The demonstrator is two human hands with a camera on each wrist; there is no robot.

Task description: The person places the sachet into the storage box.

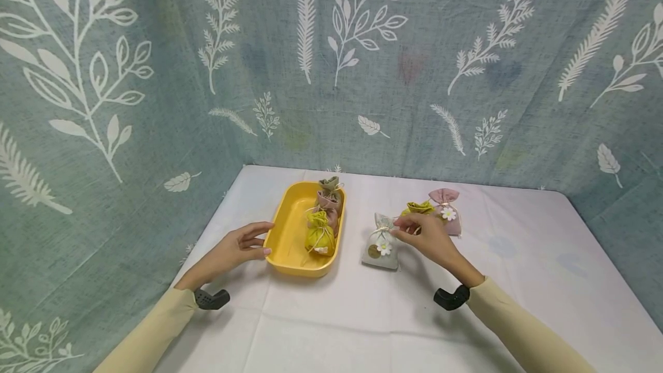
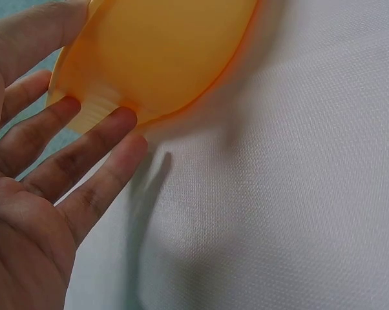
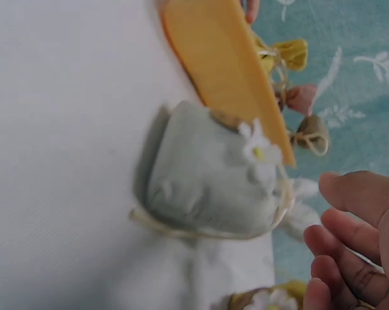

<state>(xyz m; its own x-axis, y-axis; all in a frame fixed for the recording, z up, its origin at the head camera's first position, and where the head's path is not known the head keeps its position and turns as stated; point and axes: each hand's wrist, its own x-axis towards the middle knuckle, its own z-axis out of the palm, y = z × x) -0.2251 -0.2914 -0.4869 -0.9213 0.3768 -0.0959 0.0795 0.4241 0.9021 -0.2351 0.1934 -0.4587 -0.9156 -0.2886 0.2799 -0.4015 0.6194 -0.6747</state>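
Observation:
My left hand (image 1: 242, 247) is at the left side of a yellow plastic tray (image 1: 282, 235). In the left wrist view its fingers (image 2: 65, 155) stretch against the outer wall, with the thumb near the rim. A grey-green drawstring pouch (image 1: 380, 252) with a white daisy and a round tag stands on the table right of the tray. My right hand (image 1: 426, 236) hovers at the pouch's tied neck. In the right wrist view a gap shows between its thumb and fingers, with no cloth between them.
Inside the tray, along its right side, sit several pouches, including a yellow one (image 1: 320, 238) and an olive one (image 1: 329, 184). Behind my right hand are a yellow pouch (image 1: 418, 208) and a pink pouch (image 1: 453, 224) with a daisy. A leaf-patterned curtain (image 1: 321, 131) borders the white table (image 1: 331, 327).

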